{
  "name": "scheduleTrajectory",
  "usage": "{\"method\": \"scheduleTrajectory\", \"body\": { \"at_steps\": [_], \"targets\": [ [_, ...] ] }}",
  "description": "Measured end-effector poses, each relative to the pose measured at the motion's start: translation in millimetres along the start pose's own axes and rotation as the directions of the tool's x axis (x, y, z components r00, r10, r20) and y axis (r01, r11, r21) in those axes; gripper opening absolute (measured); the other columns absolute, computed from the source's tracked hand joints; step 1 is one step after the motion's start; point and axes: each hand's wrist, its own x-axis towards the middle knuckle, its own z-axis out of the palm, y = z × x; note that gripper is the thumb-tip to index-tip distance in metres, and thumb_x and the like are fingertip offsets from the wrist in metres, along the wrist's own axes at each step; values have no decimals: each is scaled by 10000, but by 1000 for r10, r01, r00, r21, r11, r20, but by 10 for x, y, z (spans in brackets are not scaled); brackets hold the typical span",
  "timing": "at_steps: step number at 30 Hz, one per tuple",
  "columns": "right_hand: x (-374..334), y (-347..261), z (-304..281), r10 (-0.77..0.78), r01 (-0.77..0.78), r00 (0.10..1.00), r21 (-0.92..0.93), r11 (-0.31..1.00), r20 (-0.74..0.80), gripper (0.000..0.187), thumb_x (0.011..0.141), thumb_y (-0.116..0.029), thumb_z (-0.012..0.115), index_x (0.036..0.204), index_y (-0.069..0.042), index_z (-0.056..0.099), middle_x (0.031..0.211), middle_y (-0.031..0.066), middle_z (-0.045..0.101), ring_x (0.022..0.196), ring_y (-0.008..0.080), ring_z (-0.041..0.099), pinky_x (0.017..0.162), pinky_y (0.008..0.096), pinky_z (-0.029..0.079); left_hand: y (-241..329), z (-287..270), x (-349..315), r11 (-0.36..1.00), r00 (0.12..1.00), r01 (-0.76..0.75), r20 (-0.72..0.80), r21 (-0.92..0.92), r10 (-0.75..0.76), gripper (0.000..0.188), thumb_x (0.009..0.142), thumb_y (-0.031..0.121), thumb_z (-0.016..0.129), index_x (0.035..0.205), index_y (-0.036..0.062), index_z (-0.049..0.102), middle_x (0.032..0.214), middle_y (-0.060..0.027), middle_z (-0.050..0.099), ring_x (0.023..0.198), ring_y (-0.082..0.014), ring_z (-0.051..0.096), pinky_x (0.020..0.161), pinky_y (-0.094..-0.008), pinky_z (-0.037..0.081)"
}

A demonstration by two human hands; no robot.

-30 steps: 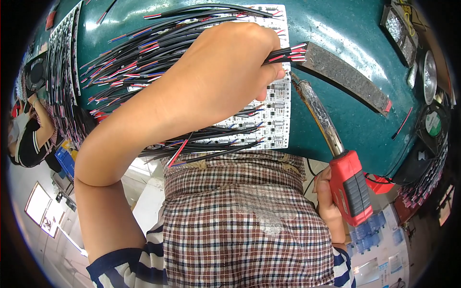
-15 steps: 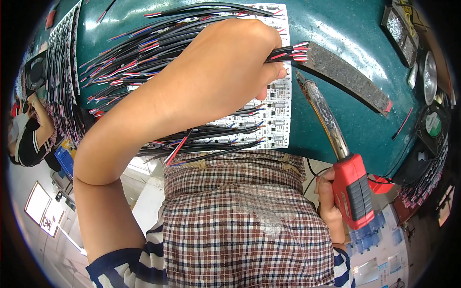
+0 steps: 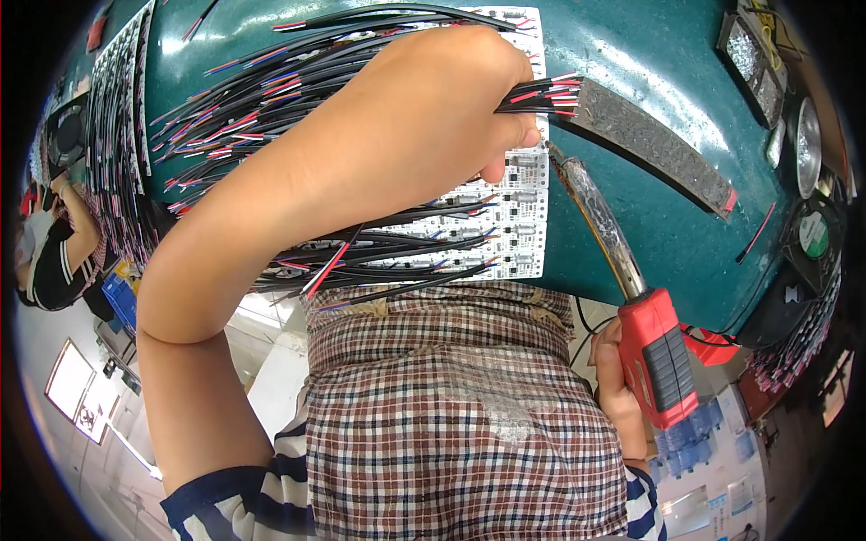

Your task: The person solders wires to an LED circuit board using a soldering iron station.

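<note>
My left hand (image 3: pixel 460 99) is closed round a bundle of black cables (image 3: pixel 538 95) whose stripped ends show red, white and black wires. It is held over the right side of a white circuit board panel (image 3: pixel 521 209), which has many black cables lying across it. In my right hand (image 3: pixel 612 365) is a red and black soldering iron (image 3: pixel 658 361), gripped by its handle. Its long, worn tip points up and left, ending beside the panel's right edge, just below my left hand. My left fingertips are partly hidden behind the hand.
A long dark grey bar (image 3: pixel 649 144) lies on the green tabletop (image 3: pixel 622 54) right of the bundle. A second cabled panel (image 3: pixel 117 117) lies at the left, near a person in dark clothing (image 3: pixel 68 257). A small fan (image 3: pixel 812 234) and a metal dish (image 3: pixel 801 144) stand at the right.
The soldering iron has shifted slightly left, bringing its tip nearer the panel's edge and my left hand. My left hand and the cable bundle have barely moved.
</note>
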Motion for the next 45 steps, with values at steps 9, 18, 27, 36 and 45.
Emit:
{"method": "scheduleTrajectory", "body": {
  "at_steps": [9,18,27,36,45],
  "targets": [
    [-42,39,12,21,-21,1000,-53,998,-7,244,717,-28,717,954,9,673,906,185,669,798,366,687,748,395,572,-10,14,-31,1000,1000,-10,-25,6,10,188,914,165,680,896,-22,671,636,-73,675,535,-158,566,534,-320,416],
    [-54,27,17,39,-41,998,-55,998,-44,277,716,-68,732,978,2,673,937,173,676,828,360,690,781,403,562,10,19,-28,999,1000,-7,-30,51,8,193,906,167,695,881,-23,670,636,-77,678,538,-164,581,535,-317,425],
    [18,14,18,-45,43,998,-65,997,-35,270,712,-45,739,972,-2,678,928,182,676,816,364,692,774,395,570,24,-18,2,999,1000,18,-8,33,-18,182,900,158,695,865,-18,669,631,-71,674,542,-164,590,540,-321,437],
    [44,6,49,0,-2,998,-33,999,-57,198,783,-139,723,936,-21,678,872,145,657,755,328,666,700,377,539,-2,31,-11,999,1000,-10,-24,36,11,190,905,163,688,849,-17,667,629,-72,673,537,-170,588,533,-325,432],
    [54,49,96,-45,45,999,-13,999,-28,185,779,-104,713,939,-16,681,883,145,669,762,323,671,703,368,540,31,74,-50,996,999,-15,-46,93,19,192,890,150,692,842,-34,664,628,-106,664,524,-218,588,530,-357,428]
  ]
}}
